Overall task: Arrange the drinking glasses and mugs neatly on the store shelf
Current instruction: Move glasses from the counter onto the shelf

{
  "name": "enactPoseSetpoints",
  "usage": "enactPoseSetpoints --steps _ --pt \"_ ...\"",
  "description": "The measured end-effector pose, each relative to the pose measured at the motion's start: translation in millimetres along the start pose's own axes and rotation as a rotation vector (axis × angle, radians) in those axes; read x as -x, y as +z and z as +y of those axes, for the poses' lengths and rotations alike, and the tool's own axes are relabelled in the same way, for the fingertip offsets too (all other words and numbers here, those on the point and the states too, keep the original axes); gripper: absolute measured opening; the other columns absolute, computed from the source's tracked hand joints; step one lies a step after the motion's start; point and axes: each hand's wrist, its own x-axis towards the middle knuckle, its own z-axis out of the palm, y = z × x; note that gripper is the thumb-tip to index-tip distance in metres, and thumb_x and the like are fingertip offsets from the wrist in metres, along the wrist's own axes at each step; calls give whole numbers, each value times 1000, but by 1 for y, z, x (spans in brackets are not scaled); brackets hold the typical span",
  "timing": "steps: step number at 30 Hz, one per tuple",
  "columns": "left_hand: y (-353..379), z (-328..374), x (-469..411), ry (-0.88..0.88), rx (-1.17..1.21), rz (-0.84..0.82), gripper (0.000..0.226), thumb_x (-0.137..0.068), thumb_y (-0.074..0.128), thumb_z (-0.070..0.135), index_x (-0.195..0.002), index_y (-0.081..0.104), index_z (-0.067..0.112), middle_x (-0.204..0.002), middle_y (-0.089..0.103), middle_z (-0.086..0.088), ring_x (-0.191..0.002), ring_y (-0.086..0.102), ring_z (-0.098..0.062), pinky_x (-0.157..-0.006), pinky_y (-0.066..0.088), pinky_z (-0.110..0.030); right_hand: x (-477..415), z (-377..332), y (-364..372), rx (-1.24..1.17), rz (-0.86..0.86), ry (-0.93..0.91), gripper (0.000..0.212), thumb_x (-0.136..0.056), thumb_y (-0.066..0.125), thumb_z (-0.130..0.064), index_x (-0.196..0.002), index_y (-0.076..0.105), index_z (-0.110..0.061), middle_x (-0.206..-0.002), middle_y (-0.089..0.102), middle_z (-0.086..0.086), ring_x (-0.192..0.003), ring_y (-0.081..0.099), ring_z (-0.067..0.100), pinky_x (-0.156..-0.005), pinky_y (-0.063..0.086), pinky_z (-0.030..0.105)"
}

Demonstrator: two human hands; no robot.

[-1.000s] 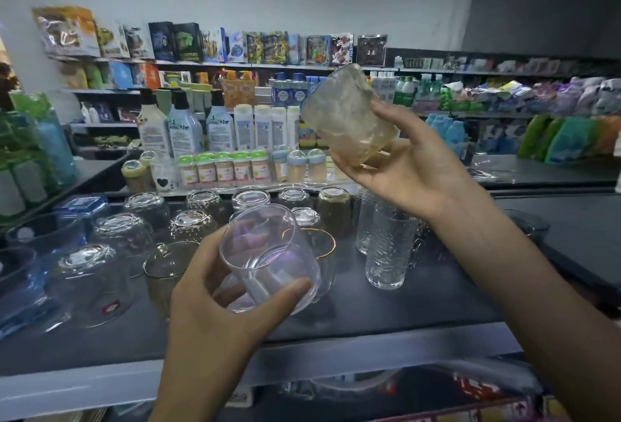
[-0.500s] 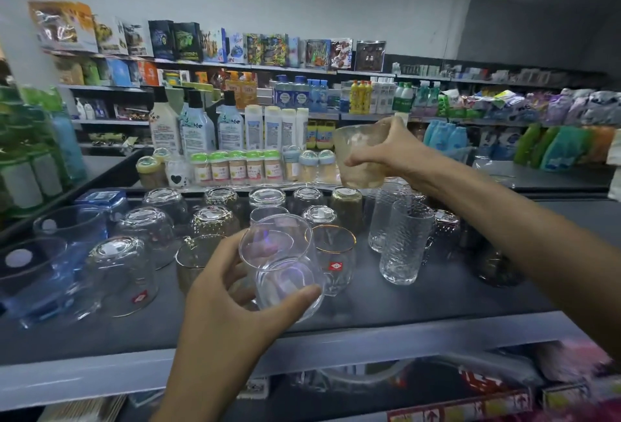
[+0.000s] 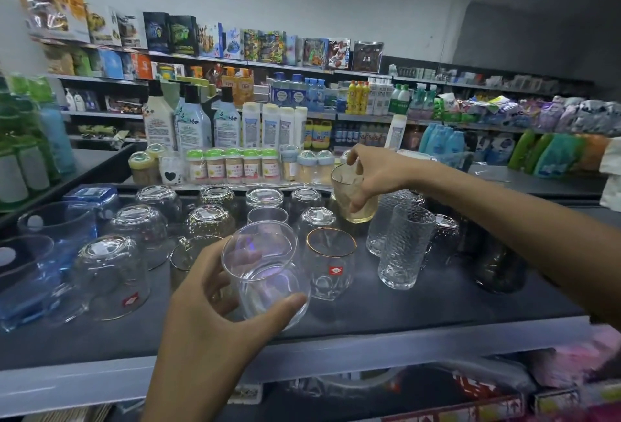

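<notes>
Amber glass (image 3: 353,194) lower, nearer shelf (image 3: 369,297).

My left hand (image 3: 215,317) grips a clear rounded glass (image 3: 265,273), tilted with its mouth toward me, above the front of the dark shelf (image 3: 420,310). My right hand (image 3: 376,173) reaches to the back row and pinches the rim of a yellowish textured glass (image 3: 353,200), upright, just beside two tall dimpled tumblers (image 3: 405,247). A gold-rimmed glass (image 3: 331,263) with a red label stands upright just right of the one I hold. Upturned clear glasses (image 3: 144,220) fill the shelf's left side in rows. Small jars with green lids (image 3: 232,166) line up behind them.
</notes>
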Motion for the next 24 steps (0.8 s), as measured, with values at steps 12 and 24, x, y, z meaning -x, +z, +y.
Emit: enactPoseSetpoints --steps 12,24 --pt "20 4 -2 32 3 9 71 -42 95 25 -103 68 48 -108 77 11 -80 76 -9 -66 58 -15 -18 4 20 464 -118 -119 104 -56 93 -60 -138 46 -17 -118 55 -2 -103 46 21 -95 41 41" --pt "19 -3 5 56 -71 33 75 -43 96 41 -112 68 42 -111 76 9 -90 76 -9 -76 61 -23 -13 12 35 720 -209 -160 92 -59 82 -73 -123 47 -17 -130 55 7 -125 39 30 -106 34 49"
